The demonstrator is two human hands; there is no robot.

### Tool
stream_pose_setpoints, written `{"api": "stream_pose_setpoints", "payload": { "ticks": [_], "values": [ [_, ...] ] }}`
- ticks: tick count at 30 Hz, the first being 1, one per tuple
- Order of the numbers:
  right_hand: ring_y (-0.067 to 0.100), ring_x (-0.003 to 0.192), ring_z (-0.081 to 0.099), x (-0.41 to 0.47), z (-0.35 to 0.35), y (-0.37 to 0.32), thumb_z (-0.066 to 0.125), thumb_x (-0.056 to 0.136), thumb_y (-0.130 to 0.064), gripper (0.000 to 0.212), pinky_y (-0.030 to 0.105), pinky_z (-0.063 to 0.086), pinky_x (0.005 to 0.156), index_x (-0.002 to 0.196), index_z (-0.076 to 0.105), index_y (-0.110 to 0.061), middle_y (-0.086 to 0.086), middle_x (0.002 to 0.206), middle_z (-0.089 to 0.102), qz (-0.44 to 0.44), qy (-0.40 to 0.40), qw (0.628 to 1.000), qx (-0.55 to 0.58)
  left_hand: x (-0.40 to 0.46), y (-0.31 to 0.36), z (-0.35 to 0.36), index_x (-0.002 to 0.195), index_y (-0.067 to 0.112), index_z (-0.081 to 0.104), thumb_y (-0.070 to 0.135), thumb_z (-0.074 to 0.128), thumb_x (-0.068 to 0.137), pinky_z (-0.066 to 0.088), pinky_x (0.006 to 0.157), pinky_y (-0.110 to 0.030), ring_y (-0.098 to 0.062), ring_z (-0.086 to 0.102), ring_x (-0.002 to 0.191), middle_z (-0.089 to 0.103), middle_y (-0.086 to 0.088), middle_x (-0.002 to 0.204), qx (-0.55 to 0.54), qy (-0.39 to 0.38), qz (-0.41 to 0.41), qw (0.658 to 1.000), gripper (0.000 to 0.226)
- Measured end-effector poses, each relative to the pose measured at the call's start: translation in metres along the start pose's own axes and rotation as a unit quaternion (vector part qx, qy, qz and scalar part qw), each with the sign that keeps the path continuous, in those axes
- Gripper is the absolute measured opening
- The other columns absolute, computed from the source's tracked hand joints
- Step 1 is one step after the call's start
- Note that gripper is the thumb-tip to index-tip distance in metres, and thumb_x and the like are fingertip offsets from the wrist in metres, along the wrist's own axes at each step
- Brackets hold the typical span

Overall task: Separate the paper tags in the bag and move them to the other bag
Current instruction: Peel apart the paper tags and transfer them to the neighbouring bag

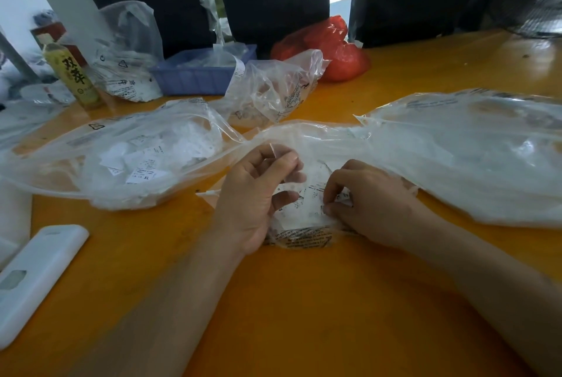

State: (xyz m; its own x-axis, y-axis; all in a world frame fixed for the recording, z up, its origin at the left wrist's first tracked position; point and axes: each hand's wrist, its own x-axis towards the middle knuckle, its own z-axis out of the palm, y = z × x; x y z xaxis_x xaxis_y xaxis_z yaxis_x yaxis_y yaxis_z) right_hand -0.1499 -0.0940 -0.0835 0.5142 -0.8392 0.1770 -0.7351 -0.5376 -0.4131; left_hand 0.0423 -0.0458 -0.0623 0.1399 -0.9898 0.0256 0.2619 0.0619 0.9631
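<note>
A small clear plastic bag with black print point(299, 235) lies on the orange table between my hands, with white paper tags point(310, 197) in it. My left hand point(252, 197) grips the bag's left side, fingers curled round the plastic. My right hand point(362, 200) pinches the tags through or inside the bag's right side. To the left lies a large clear bag point(91, 145) holding several loose white tags point(143, 164). Another large clear bag point(474, 157) lies to the right.
A white phone case point(33, 279) lies at the near left. At the back stand a yellow-labelled bottle point(73, 75), a blue plastic basket point(197, 72), a red plastic bag point(331, 48) and more crumpled clear bags point(273, 88). Black fabric hangs behind the table.
</note>
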Motion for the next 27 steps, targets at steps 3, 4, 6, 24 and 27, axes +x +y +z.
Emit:
{"api": "stream_pose_setpoints", "payload": {
  "ticks": [3,4,6,24,27],
  "values": [
    [-0.006,0.079,0.056,-0.002,-0.003,0.001,0.069,0.095,-0.027,0.018,0.009,0.041,0.059,0.086,0.057,-0.038,-0.022,0.084,0.060,0.005,0.050,0.997,0.052,-0.001,-0.001,0.000,0.084,0.027,0.079,0.012,0.073,0.095,0.045,0.043,-0.018,-0.011,0.073,0.076,0.077,-0.001,0.088,0.025,0.005,-0.006,1.000,0.020],
    [-0.007,0.079,0.057,-0.003,-0.004,0.001,0.068,0.095,-0.025,0.019,0.009,0.043,0.057,0.087,0.056,-0.038,-0.023,0.081,0.061,0.010,0.075,0.994,0.077,-0.001,-0.001,-0.001,0.083,0.028,0.079,0.012,0.074,0.095,0.042,0.041,-0.017,-0.011,0.074,0.076,0.078,-0.002,0.090,0.027,0.004,-0.008,1.000,0.020],
    [-0.006,0.079,0.059,-0.004,-0.008,0.001,0.066,0.097,-0.021,0.020,0.009,0.044,0.058,0.096,0.058,-0.039,-0.024,0.081,0.062,0.018,0.117,0.985,0.121,0.000,-0.002,-0.002,0.085,0.025,0.079,0.011,0.075,0.093,0.045,0.041,-0.017,-0.013,0.077,0.082,0.080,-0.005,0.096,0.023,0.001,-0.008,1.000,0.017],
    [-0.001,0.063,0.061,-0.004,-0.022,-0.001,0.061,0.100,-0.043,0.025,0.014,0.035,0.051,0.079,0.068,-0.031,-0.036,0.073,0.062,0.098,0.177,0.967,0.156,0.002,-0.008,-0.001,0.101,0.008,0.081,0.020,0.079,0.081,0.063,0.078,-0.024,-0.030,0.080,0.095,0.080,-0.021,0.100,-0.029,-0.009,-0.008,1.000,0.023],
    [0.005,0.057,0.063,-0.006,-0.026,-0.002,0.067,0.097,-0.036,0.015,0.014,0.040,0.052,0.084,0.068,-0.030,-0.027,0.070,0.066,0.086,0.222,0.950,0.203,0.001,-0.010,-0.001,0.100,0.011,0.083,0.018,0.080,0.081,0.063,0.082,-0.025,-0.031,0.080,0.097,0.080,-0.020,0.100,-0.011,-0.029,0.000,1.000,0.020]
  ]
}}
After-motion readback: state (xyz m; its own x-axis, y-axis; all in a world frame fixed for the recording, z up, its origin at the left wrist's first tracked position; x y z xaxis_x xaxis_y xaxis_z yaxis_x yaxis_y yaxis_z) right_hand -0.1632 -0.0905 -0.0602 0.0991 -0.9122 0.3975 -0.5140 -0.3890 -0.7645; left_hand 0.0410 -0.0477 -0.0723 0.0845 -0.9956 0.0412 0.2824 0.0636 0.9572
